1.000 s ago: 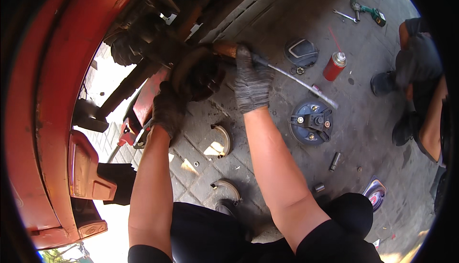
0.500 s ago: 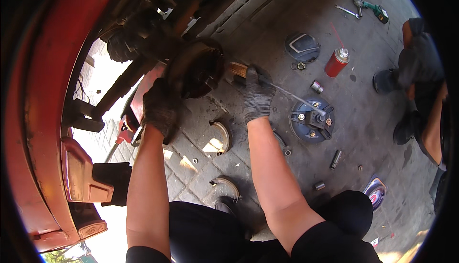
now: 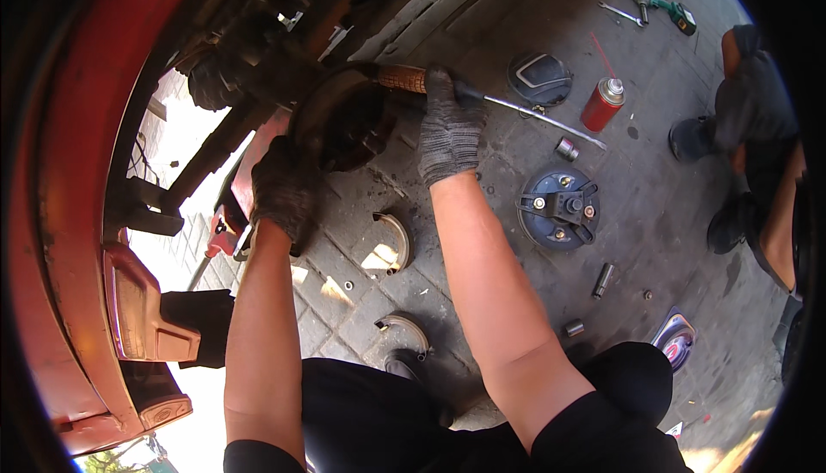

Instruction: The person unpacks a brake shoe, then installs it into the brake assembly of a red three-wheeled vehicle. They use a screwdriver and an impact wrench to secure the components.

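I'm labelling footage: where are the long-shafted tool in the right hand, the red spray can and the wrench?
Long-shafted tool (image 3: 514,109): head view, on its metal shaft.
Red spray can (image 3: 601,113): head view, on its body.
Wrench (image 3: 621,14): head view, mid-handle.

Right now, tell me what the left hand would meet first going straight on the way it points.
Most likely the round dark wheel part, just ahead of the left hand; in this shadow, depth and contact are unclear.

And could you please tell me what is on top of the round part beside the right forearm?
A dark three-armed piece sits across the round part, with shiny fasteners around it; the surface beneath is hidden.
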`<state>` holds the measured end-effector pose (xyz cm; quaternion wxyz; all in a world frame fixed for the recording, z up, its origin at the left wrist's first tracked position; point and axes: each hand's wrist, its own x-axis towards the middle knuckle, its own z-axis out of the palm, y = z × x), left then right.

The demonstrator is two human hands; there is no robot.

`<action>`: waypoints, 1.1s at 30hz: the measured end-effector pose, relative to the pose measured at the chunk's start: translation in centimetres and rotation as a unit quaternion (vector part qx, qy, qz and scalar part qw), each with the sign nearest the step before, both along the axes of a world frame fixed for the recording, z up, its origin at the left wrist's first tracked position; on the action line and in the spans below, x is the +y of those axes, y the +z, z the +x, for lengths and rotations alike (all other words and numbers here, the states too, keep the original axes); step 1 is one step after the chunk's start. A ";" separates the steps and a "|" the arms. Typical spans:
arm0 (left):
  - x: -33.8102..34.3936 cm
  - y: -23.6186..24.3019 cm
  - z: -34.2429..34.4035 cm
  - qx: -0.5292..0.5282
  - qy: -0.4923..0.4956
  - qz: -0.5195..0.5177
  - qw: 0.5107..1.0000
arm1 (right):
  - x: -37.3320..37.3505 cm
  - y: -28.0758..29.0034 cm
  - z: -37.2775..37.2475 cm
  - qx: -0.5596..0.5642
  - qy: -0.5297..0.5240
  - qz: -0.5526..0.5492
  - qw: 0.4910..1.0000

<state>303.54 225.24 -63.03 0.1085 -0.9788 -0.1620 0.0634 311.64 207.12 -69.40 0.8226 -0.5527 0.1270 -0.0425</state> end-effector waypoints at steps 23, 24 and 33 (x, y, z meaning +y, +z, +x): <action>1.6 -2.0 -0.5 -0.052 -0.071 0.018 0.996 | -4.4 -14.0 -13.2 0.126 0.570 -0.450 0.675; 1.8 -2.1 -0.5 -0.072 -0.166 0.086 0.980 | -5.0 -14.4 -14.0 0.083 0.608 -0.497 0.613; 2.8 -3.2 -0.6 -0.175 -0.174 0.020 0.969 | -8.9 -16.8 -16.5 0.126 0.770 -0.497 0.380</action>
